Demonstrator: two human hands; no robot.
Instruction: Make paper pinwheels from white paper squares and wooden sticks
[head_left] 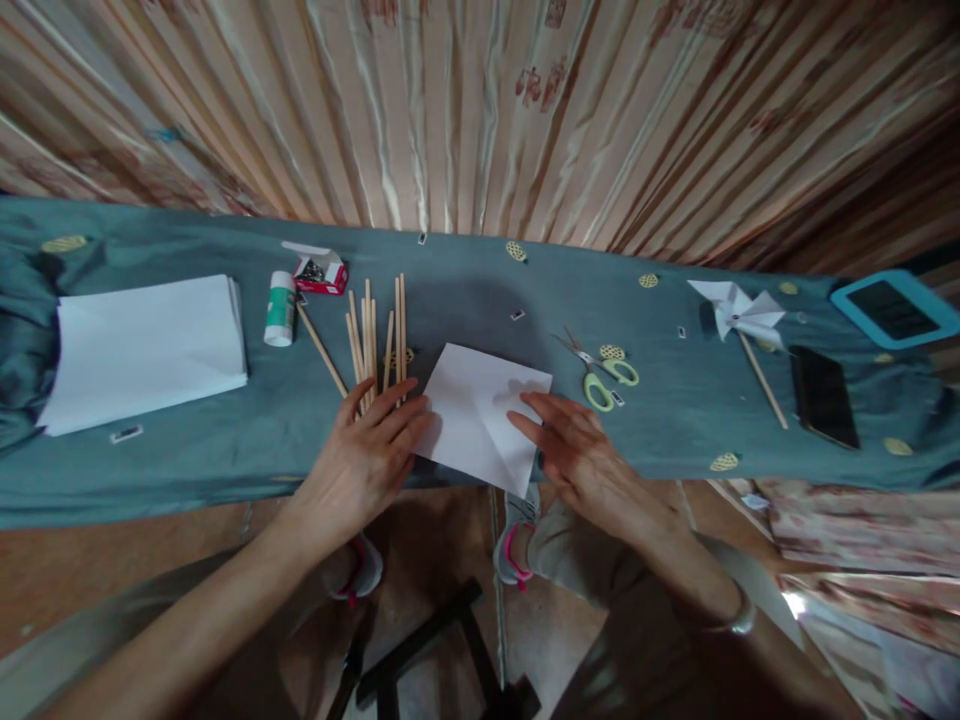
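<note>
Sheet flat between two open hands; supplies set out to either side

The left hand (371,445) is palm down, fingers loosely spread, closed on nothing. Its fingertips lie over the near ends of the sticks (367,335), and its inner side meets the left edge of the sheet (472,400). The right hand (581,455) is likewise open, fingers apart at the sheet's right side; whether they press or merely hover cannot be told.

The sheet lies in front of the person, at the near side of the cloth (667,440), turned cornerwise and marked by a crease. This placing appears to give both hands an easy reach, one to each side, probably to steady it.

Just beyond the left hand the sticks lie in a loose bunch, apparently grouped for picking singly. Beyond them are the glue (280,310) and an open red box (322,275), its flap raised, presumably for access. A paper stack (150,350) lies farther left, seemingly to keep it out of the way.

Right of the sheet, the scissors (589,360) rest with blades parted, handles toward the right hand. Well apart, a pinwheel (742,318) lies near a phone (823,397).
</note>
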